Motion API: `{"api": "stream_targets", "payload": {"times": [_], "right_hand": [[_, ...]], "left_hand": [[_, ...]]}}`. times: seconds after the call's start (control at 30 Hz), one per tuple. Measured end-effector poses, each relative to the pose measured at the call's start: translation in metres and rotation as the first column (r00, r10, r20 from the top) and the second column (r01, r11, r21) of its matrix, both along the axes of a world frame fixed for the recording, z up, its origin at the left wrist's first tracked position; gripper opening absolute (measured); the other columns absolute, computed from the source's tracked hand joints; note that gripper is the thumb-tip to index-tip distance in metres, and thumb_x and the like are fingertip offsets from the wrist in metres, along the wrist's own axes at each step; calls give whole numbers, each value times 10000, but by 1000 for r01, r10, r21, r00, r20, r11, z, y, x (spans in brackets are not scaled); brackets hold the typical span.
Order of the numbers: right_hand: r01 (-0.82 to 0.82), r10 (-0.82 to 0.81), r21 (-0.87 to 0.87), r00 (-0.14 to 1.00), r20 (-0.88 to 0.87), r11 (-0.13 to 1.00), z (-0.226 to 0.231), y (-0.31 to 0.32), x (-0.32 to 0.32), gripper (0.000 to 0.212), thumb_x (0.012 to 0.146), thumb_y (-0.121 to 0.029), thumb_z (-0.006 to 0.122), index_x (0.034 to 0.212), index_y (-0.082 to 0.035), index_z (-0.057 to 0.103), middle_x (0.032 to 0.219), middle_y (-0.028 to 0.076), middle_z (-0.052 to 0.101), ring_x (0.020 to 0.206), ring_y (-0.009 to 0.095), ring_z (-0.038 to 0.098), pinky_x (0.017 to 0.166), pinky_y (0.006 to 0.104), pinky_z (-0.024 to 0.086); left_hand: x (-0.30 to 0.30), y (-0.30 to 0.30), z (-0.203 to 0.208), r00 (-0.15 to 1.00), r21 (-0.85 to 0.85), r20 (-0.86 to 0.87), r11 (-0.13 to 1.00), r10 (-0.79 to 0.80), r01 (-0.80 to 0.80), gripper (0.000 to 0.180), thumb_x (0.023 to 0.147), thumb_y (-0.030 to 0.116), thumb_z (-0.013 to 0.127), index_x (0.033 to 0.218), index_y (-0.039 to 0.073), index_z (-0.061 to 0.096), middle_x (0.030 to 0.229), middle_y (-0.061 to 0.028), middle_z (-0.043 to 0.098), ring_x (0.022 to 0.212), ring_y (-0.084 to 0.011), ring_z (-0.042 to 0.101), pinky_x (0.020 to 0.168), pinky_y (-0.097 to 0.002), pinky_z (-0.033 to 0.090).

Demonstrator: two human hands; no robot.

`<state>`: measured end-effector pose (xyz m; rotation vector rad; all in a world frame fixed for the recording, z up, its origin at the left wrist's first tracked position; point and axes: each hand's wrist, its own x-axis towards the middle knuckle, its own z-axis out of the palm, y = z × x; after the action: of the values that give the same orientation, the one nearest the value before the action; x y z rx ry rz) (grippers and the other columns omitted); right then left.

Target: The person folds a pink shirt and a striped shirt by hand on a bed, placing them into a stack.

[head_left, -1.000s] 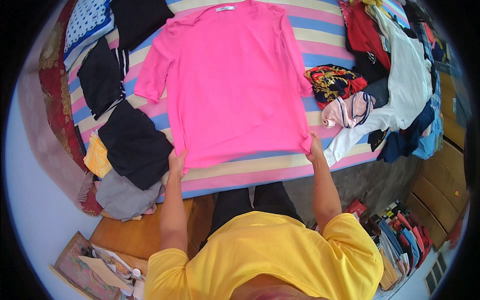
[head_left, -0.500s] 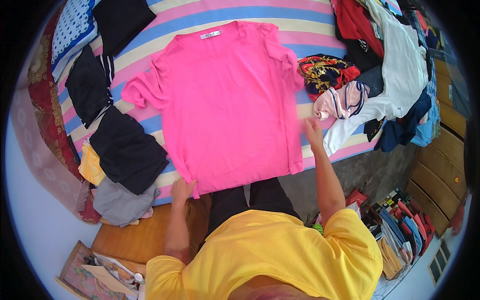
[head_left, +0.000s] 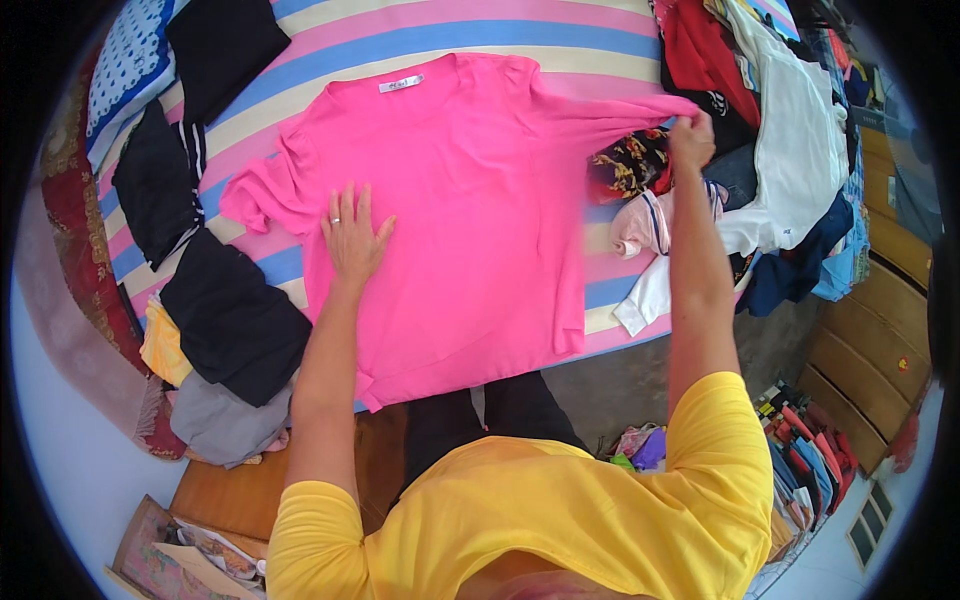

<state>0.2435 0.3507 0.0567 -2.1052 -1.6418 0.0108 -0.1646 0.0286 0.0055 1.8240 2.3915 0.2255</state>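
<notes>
A bright pink blouse (head_left: 450, 230) lies spread on the striped bed sheet (head_left: 480, 35), its neckline with a white label at the far side and its hem toward me. My left hand (head_left: 355, 235) rests flat on the left part of the blouse, fingers spread, a ring on one of them. With my right hand (head_left: 692, 140) I grip the end of the right sleeve (head_left: 620, 112), which is stretched out to the right over a dark patterned cloth (head_left: 635, 165). The left sleeve (head_left: 260, 190) lies bunched on the sheet.
Folded black clothes (head_left: 235, 310), a grey garment (head_left: 230, 410) and a yellow one (head_left: 165, 340) lie along the left. On the right are a pink striped cloth (head_left: 645, 222), a white long-sleeved top (head_left: 795, 130) and a red garment (head_left: 705, 50). Books (head_left: 805, 440) are stacked lower right.
My left hand has moved from the hem up onto the blouse's left part. My right hand has gone up, taken the right sleeve and drawn it out to the right.
</notes>
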Motion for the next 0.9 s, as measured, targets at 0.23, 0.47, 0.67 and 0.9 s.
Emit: {"api": "stream_targets", "payload": {"times": [0.23, 0.47, 0.67, 0.9], "right_hand": [[-591, 555, 195, 805, 210, 783, 23, -9, -30, 476, 726, -156, 557, 1162, 20, 478, 1106, 183, 543, 1061, 354, 488, 932, 436, 358], [-961, 971, -137, 240, 23, 241, -55, -159, -189, 518, 766, -391, 575, 1175, -80, 505, 1262, 163, 450, 1206, 342, 378, 995, 453, 310], [-328, 361, -251, 928, 96, 911, -70, -46, -127, 575, 838, -451, 444, 1265, -66, 418, 1299, 207, 398, 1194, 348, 392, 972, 426, 336], [-856, 857, -37, 515, 6, 515, -67, -132, -247, 516, 797, -430, 543, 1249, -189, 483, 1344, 133, 369, 1258, 306, 327, 1011, 502, 243]], "left_hand": [[1, 21, -18, 999, -109, -39, 994, -26, 22, 665, 744, 538, 572, 1321, 268, 383, 1416, -82, 235, 1309, -344, 181, 999, -598, 180], [14, 33, -27, 999, -161, -33, 987, -14, 8, 677, 706, 570, 581, 1308, 325, 390, 1424, -60, 213, 1315, -353, 154, 996, -617, 154], [8, 27, -20, 1000, -209, -4, 977, 30, -30, 675, 704, 588, 565, 1307, 343, 386, 1428, -57, 200, 1325, -350, 119, 1006, -612, 140], [13, 39, -16, 996, -286, 77, 958, 37, -14, 675, 714, 611, 529, 1318, 362, 363, 1444, -54, 174, 1336, -340, 93, 1022, -603, 105]]}}
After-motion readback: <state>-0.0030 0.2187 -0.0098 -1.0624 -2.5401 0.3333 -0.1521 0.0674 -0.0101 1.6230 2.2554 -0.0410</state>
